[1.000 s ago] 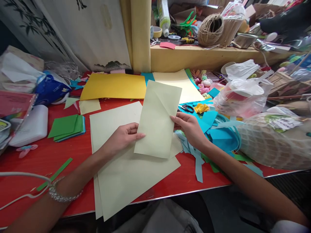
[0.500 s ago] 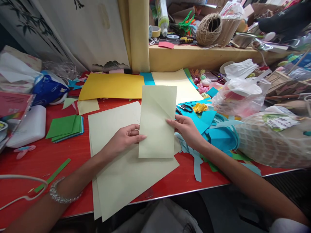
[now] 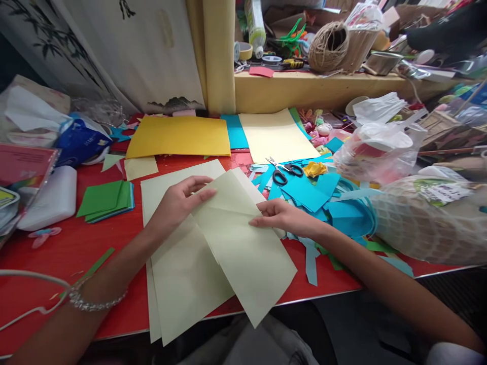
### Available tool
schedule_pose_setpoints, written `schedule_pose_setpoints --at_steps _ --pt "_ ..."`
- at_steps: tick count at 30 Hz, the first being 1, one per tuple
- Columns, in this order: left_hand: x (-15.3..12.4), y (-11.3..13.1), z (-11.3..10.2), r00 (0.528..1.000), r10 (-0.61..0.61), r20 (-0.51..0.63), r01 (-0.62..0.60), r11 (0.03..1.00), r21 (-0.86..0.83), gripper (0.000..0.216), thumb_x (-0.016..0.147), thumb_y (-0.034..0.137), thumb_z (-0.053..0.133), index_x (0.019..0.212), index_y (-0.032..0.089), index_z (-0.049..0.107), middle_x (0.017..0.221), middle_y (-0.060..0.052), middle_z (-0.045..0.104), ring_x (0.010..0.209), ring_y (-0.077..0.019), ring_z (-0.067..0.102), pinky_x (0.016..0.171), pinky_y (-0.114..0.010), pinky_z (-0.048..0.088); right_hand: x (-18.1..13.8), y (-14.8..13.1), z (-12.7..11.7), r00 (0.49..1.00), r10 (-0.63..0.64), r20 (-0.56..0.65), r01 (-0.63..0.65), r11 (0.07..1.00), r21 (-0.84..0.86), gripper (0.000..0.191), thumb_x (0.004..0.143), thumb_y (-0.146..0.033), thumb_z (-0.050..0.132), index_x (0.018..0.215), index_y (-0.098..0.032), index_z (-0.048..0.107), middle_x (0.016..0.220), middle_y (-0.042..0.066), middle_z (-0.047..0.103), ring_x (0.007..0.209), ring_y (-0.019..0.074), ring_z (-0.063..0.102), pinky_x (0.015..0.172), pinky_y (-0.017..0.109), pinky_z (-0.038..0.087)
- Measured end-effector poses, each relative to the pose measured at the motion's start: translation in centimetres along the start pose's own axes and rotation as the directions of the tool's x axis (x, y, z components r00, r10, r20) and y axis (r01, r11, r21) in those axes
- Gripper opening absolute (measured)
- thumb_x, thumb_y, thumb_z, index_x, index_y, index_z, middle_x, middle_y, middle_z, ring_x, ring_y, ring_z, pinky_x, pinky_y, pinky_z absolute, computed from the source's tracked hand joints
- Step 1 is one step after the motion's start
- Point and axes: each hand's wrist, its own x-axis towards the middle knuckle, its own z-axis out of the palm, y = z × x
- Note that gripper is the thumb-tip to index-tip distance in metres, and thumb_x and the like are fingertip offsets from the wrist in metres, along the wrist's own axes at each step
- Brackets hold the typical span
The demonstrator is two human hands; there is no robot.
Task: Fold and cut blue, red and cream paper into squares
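Observation:
A folded sheet of pale green paper (image 3: pixel 243 243) is held tilted between my two hands, its lower corner reaching past the table's front edge. My left hand (image 3: pixel 186 197) pinches its upper left edge, thumb on top. From the other side, my right hand (image 3: pixel 276 215) grips the right edge, with the fingers partly behind the paper. Beneath lie larger pale green sheets (image 3: pixel 182 284), overlapping on the red table. Just beyond my right hand, scissors (image 3: pixel 283 171) with black handles rest on blue paper scraps (image 3: pixel 312 190).
A yellow sheet (image 3: pixel 178 136) and a cream sheet (image 3: pixel 279 134) lie at the back. Green paper squares (image 3: pixel 106 197) are stacked at left. A netted bundle (image 3: pixel 433 218) and plastic bag (image 3: pixel 380 149) crowd the right. Twine (image 3: pixel 329 48) sits on the ledge.
The folded paper has turned from upright to slanted, its lower end swinging right and toward me. My left hand has moved up along its edge; my right hand is slightly lower. The scissors are now uncovered.

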Motion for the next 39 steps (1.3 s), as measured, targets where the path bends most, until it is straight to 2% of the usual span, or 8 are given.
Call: schedule_pose_setpoints --at_steps 5,10,18,21,25,29,32,39 --pt "-0.4 0.5 0.0 0.97 -0.16 0.183 0.174 0.983 -0.062 0.032 0.07 0.04 0.067 0.097 0.023 0.067 0.085 -0.003 0.071 0.07 -0.0207 0.066 0.058 -0.029 0.053 0.1 0.1 1.0 0.996 -0.02 -0.082 0.034 0.983 0.178 0.031 0.08 -0.041 0.061 0.099 -0.017 0.065 0.091 0.006 0.067 0.075 0.014 0.065 0.062 0.022 0.051" --pt "-0.2 0.6 -0.1 0.909 -0.234 0.345 0.232 0.972 0.05 0.034 0.066 0.036 0.071 0.098 0.023 0.066 0.089 -0.002 0.071 0.079 -0.0225 0.067 0.063 -0.029 0.054 0.4 0.4 2.5 0.998 0.039 -0.049 -0.024 0.963 0.268 0.032 0.079 -0.042 0.062 0.096 -0.015 0.066 0.086 0.006 0.068 0.07 0.0127 0.064 0.061 0.021 0.05" --pt "0.0 0.7 -1.0 0.96 -0.15 0.237 0.146 0.989 0.032 0.024 0.068 0.043 0.068 0.082 0.022 0.069 0.079 -0.003 0.069 0.066 -0.019 0.063 0.053 -0.026 0.049 0.0 0.2 3.4 0.996 0.083 0.028 -0.087 0.971 0.224 0.03 0.077 -0.045 0.062 0.086 -0.017 0.068 0.084 0.005 0.068 0.069 0.0142 0.064 0.059 0.023 0.05" --pt "0.9 0.2 -2.3 0.994 -0.037 0.098 0.032 0.998 0.055 0.023 0.07 0.041 0.066 0.086 0.024 0.069 0.083 -0.002 0.068 0.072 -0.0188 0.061 0.06 -0.027 0.048 -0.4 -0.4 2.6 0.999 0.04 -0.034 -0.037 0.995 0.091 0.041 0.079 -0.055 0.054 0.08 -0.016 0.068 0.081 0.007 0.069 0.07 0.0153 0.064 0.061 0.025 0.05" --pt "1.9 -0.8 -3.8 0.983 0.1 0.157 -0.112 0.991 0.068 0.012 0.072 0.029 0.066 0.083 0.024 0.07 0.089 -0.002 0.067 0.088 -0.0189 0.058 0.079 -0.029 0.044 -0.2 -0.4 0.3 0.942 -0.193 -0.275 0.115 0.954 -0.276 0.058 0.088 -0.06 0.03 0.077 -0.015 0.065 0.076 0.008 0.067 0.064 0.0149 0.06 0.061 0.029 0.047" --pt "2.0 -1.1 -4.2 0.961 0.256 0.108 -0.22 0.939 -0.263 0.01 0.072 0.022 0.063 0.062 0.023 0.062 0.085 -0.001 0.065 0.094 -0.0189 0.057 0.092 -0.036 0.039 0.5 0.6 -1.5 0.766 -0.397 -0.505 -0.192 0.608 -0.77 0.046 0.081 -0.06 0.046 0.084 -0.017 0.062 0.089 0.009 0.063 0.071 0.0183 0.056 0.056 0.029 0.038" --pt "1.7 -0.7 -4.0 0.955 0.298 -0.007 -0.273 0.865 -0.421 0.017 0.068 0.02 0.063 0.054 0.022 0.053 0.083 0.001 0.065 0.105 -0.0202 0.054 0.099 -0.04 0.035 0.9 1.2 -1.6 0.766 -0.373 -0.524 -0.342 0.453 -0.823 0.04 0.073 -0.057 0.059 0.085 -0.019 0.059 0.092 0.007 0.061 0.075 0.0202 0.056 0.05 0.027 0.032" --pt "1.7 -0.4 -4.7 0.969 0.246 -0.018 -0.221 0.834 -0.505 0.015 0.07 0.015 0.048 0.056 0.02 0.051 0.056 0.003 0.045 0.065 -0.0105 0.048 0.09 -0.033 0.04 1.1 1.5 -1.2 0.826 -0.264 -0.498 -0.301 0.54 -0.786 0.034 0.077 -0.053 0.057 0.068 -0.02 0.054 0.078 0.004 0.063 0.07 0.0188 0.055 0.045 0.027 0.029"
